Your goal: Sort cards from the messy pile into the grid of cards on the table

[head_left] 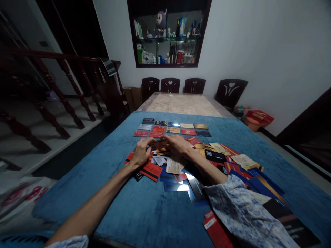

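My left hand (141,151) and my right hand (178,144) meet over the near side of the card rows. Between their fingertips they grip a dark card (158,143) by its two ends, its print too dim to read. Just beyond it lie neat rows of cards, among them a red card (141,133) and a black card (203,133). Below my hands spreads a loose heap: a red card with a black stripe (152,171), a cream card (174,166) and several blue ones. My right forearm covers part of the heap.
A blue cloth (108,165) covers the near part of the long table. More cards, including a black one (215,155) and a red one (217,229), spread rightward. Dark chairs (195,85) stand at the far end; a wooden railing (64,82) runs along the left.
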Available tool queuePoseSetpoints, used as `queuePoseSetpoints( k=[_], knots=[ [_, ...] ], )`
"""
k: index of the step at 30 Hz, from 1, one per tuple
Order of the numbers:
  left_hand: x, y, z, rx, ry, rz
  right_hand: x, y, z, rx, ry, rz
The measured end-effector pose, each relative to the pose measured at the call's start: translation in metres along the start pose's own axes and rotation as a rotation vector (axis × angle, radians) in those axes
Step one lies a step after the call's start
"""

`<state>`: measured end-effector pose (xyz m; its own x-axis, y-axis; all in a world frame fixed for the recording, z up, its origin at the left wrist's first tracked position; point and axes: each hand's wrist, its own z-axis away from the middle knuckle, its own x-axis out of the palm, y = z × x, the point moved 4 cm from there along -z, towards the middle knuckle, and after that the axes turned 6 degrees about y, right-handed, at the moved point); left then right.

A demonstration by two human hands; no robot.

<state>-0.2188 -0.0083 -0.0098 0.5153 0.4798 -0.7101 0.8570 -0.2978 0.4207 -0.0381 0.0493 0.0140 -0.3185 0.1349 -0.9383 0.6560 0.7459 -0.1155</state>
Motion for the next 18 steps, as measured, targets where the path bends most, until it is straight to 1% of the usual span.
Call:
queuePoseSetpoints(
  k=[8,14,18],
  knots=[
    [0.0028,-0.0009,0.0024,-0.018,-0.057,-0.069,0.0027,-0.0028,-0.0003,-0.039,0.008,-0.037],
    [0.0024,-0.0016,0.0018,-0.009,-0.054,-0.076,0.0070,-0.0025,-0.0010,-0.075,0.044,-0.061],
    [0.0024,-0.0001,0.0012,0.010,-0.067,-0.080,0.0064,-0.0032,-0.0012,-0.071,0.030,-0.053]
  ],
)
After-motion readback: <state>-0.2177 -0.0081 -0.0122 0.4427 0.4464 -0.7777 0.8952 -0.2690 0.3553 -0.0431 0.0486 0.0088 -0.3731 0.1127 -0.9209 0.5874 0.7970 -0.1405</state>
